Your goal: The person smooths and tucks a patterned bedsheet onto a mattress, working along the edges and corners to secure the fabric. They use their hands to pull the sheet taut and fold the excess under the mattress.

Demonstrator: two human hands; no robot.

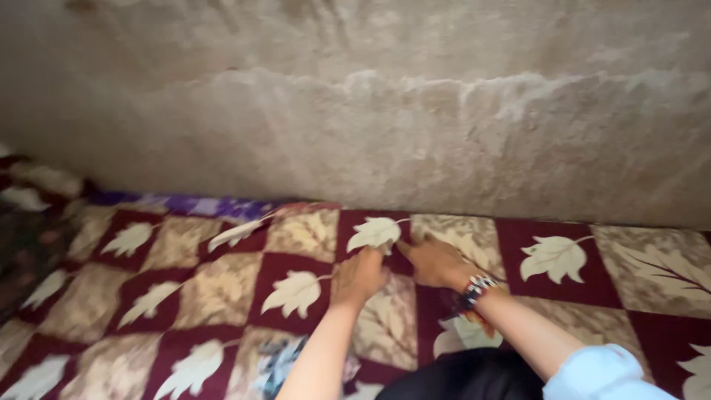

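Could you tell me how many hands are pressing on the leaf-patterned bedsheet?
2: the left hand and the right hand, side by side on the bedsheet near the wall.

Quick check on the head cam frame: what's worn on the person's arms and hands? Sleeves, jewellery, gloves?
Both hands are bare, no gloves. The left hand has nothing worn on it, and its forearm is uncovered as far as the frame shows. The right hand has a beaded bracelet at the wrist, in mixed dark, white and reddish beads. Further up that arm is a light blue sleeve, ending short of the wrist.
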